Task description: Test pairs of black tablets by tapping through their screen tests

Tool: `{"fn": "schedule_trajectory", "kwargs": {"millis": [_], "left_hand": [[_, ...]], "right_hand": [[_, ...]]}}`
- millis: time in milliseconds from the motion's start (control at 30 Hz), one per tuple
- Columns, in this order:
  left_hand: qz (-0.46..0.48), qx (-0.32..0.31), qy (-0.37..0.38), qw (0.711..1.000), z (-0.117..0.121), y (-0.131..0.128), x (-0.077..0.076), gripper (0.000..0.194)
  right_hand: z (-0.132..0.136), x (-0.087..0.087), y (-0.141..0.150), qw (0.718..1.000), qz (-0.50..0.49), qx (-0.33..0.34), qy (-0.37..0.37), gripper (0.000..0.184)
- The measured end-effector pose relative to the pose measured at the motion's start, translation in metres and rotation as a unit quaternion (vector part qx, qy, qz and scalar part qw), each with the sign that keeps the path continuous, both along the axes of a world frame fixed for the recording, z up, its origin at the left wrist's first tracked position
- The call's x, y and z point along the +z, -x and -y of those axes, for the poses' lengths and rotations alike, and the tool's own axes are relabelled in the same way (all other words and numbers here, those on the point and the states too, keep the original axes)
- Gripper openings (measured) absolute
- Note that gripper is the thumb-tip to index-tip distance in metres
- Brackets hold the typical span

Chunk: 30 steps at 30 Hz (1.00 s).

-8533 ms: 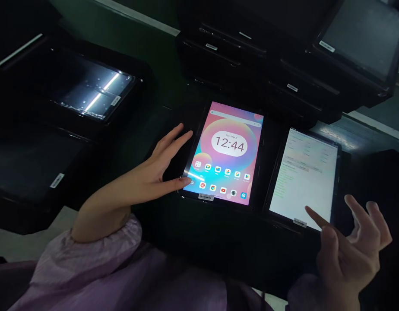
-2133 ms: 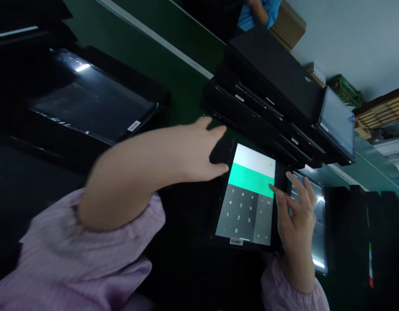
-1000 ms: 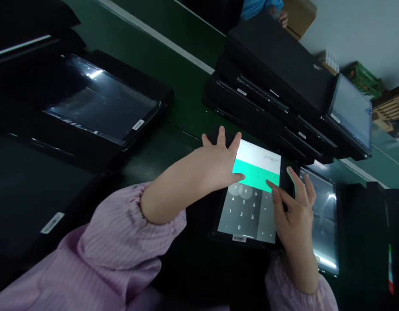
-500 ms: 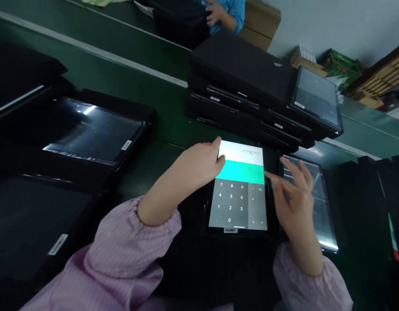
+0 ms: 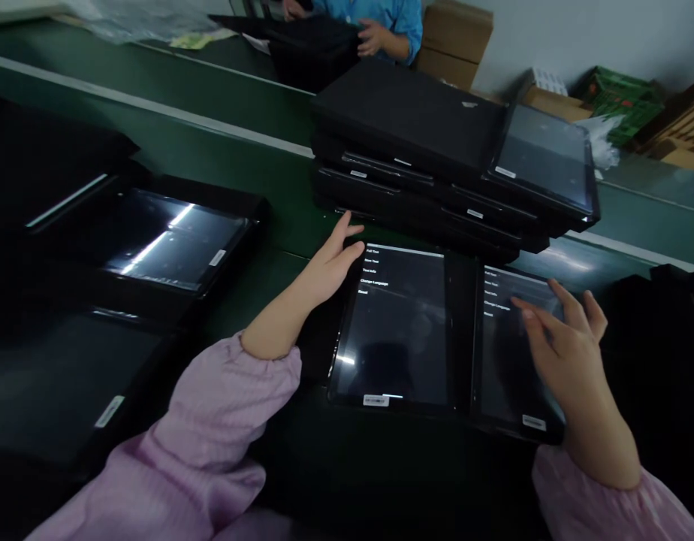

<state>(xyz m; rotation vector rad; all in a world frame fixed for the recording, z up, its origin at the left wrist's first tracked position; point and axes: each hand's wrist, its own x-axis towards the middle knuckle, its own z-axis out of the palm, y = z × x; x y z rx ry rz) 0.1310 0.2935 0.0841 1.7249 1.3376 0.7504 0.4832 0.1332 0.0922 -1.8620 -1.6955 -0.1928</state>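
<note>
Two tablets lie side by side in front of me, each with a dark screen and a short white menu list. At the upper left edge of the left tablet [image 5: 403, 330] is my left hand [image 5: 330, 263], fingers apart and holding nothing. My right hand [image 5: 566, 330] is over the right tablet [image 5: 508, 361], its index finger pointing at the menu and the other fingers spread. Whether that fingertip touches the glass I cannot tell. Both tablets carry a white barcode label at the bottom.
Behind the tablets rises a stack of black cases [image 5: 408, 113] with another tablet [image 5: 544, 158] on its right end. More tablets [image 5: 178, 240] in dark cases lie to the left. Across the green bench, a person in a blue sleeve [image 5: 408, 30] handles something black.
The left tablet's screen has gone from a bright calculator to a dark menu. My right hand has moved right, over the other tablet. My left hand has drawn back to the left edge.
</note>
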Motion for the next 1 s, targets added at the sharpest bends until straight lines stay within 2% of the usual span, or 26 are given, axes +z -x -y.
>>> {"fn": "schedule_trajectory", "kwargs": {"millis": [67,167,367,500,600,800,1000], "left_hand": [[-0.004,-0.010,-0.009,1.000,0.000,0.001,-0.001,0.091],[-0.062,-0.049,-0.014,0.997,0.001,0.001,0.003,0.096],[-0.126,-0.076,-0.006,0.989,0.006,0.001,0.015,0.092],[-0.125,-0.070,0.007,0.990,0.007,0.001,0.017,0.091],[-0.111,-0.049,0.029,0.992,0.004,0.001,0.016,0.085],[-0.048,-0.027,0.045,0.997,-0.001,0.006,0.005,0.085],[-0.007,-0.020,0.037,0.999,-0.001,0.011,-0.001,0.080]], "right_hand": [[0.001,0.002,0.000,0.999,0.005,-0.007,-0.035,0.061],[0.004,0.007,0.001,0.997,-0.007,-0.024,-0.073,0.054],[0.017,0.022,0.004,0.998,-0.056,-0.015,-0.032,0.046],[0.026,0.032,-0.001,0.998,-0.034,0.006,-0.061,0.037],[0.029,0.036,-0.004,0.997,-0.039,0.036,-0.064,0.031],[0.026,0.030,0.009,0.987,0.040,0.153,0.003,0.033],[0.026,0.022,0.020,0.967,0.057,0.235,0.077,0.032]]}}
